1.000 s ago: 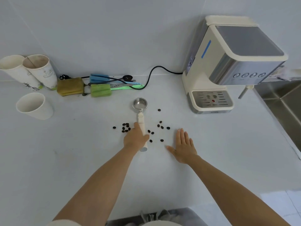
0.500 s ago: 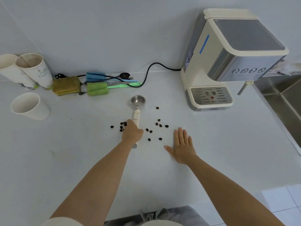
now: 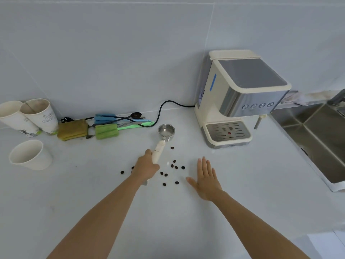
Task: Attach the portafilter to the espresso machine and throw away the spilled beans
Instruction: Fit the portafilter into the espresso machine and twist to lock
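The portafilter (image 3: 162,141) lay over the white counter (image 3: 242,193), its cream handle clasped in the left hand (image 3: 146,168), whose fingers were curled tight around the lower part of the handle while the thumb lay along its side. From that grip the handle ran up and away to the steel basket, which sat beyond the knuckles, its open mouth facing up; whether the basket rested on the surface or was slightly raised could not be told. Spilled coffee beans (image 3: 174,167) were scattered around the grip: most lay just to its right, between the two hands, one sat further out beside the handle, and a couple lay to the left of the wrist. The right hand (image 3: 206,178) was pressed flat on the counter to the right of the beans, fingers spread and straight, holding nothing. Beyond and to the right of the grip stood the espresso machine (image 3: 240,98), cream and steel, its drip tray facing the person and its black cord trailing left along the wall. Past the machine was a steel sink (image 3: 317,131). Far to the left of the grip stood three paper cups (image 3: 29,155), and beside them lay sponges (image 3: 106,130) and brushes against the wall.
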